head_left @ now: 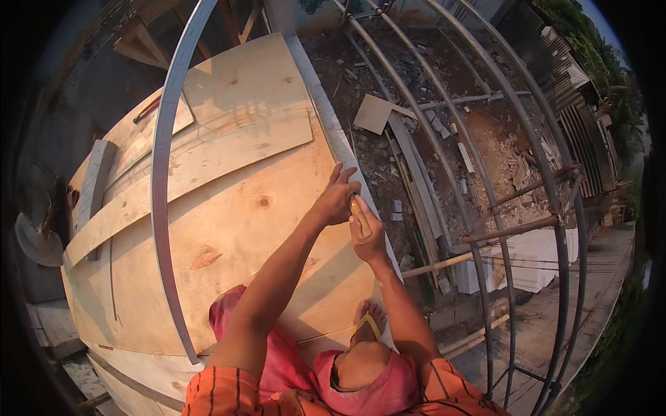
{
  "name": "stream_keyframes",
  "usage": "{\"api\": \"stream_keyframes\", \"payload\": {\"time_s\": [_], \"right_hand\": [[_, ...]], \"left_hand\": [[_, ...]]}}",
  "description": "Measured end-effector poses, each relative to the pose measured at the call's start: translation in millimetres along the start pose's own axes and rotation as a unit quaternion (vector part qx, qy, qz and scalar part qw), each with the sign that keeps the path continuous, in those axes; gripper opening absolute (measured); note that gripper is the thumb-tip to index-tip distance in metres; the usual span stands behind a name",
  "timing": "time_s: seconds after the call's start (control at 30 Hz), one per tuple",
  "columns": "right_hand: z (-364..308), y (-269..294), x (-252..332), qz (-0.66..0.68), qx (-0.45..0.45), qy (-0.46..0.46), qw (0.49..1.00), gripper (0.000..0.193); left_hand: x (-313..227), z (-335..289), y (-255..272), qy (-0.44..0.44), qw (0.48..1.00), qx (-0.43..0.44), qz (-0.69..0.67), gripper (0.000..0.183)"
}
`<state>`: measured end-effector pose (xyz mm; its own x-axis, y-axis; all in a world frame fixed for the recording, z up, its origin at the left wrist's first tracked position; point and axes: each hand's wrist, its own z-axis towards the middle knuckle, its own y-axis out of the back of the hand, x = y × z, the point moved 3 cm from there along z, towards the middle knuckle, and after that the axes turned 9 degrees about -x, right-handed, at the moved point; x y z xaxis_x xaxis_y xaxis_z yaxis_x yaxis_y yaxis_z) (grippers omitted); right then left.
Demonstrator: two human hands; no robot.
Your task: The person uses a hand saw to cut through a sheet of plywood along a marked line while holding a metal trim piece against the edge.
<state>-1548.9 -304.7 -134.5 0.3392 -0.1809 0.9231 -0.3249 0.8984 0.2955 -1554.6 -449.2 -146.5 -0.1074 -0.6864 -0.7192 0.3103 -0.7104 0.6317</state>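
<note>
My right hand (370,243) is closed around the yellowish wooden handle (361,216) of a hand tool. My left hand (334,197) is at the handle's far end, some fingers curled against it and others pointing away over the board edge. The tool's working end is hidden, so its kind does not show. Both hands are above the right edge of a large plywood sheet (257,239), beside a pale concrete ledge (331,128). My sandalled foot (368,322) rests close to that edge.
A long metal bar (161,173) curves across the plywood on the left. Another plywood strip (243,142) and a timber block (96,180) lie farther up. Past the right edge is a drop to rubble-strewn ground (388,76), crossed by scaffold pipes (444,149).
</note>
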Motion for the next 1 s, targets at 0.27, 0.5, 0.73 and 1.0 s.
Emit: {"api": "stream_keyframes", "payload": {"time_s": [0.27,0.5,0.73,1.0], "right_hand": [[-98.0,94.6,32.0,0.030,0.033,-0.075,0.996,0.047],[12.1,13.3,-3.3,0.038,0.009,-0.055,0.998,0.047],[-60.4,58.6,14.2,0.015,0.042,-0.059,0.997,0.048],[19.2,9.9,-2.1,0.022,0.020,-0.047,0.998,0.045]], "left_hand": [[-102.4,-77.9,-49.9,0.040,0.997,-0.005,-0.071,0.030],[-3.1,5.3,-14.0,0.101,0.986,-0.020,-0.129,0.040],[-59.0,-53.7,-37.0,0.078,0.990,0.007,-0.117,0.033],[-3.6,13.7,-6.7,0.070,0.991,-0.007,-0.116,0.036]]}}
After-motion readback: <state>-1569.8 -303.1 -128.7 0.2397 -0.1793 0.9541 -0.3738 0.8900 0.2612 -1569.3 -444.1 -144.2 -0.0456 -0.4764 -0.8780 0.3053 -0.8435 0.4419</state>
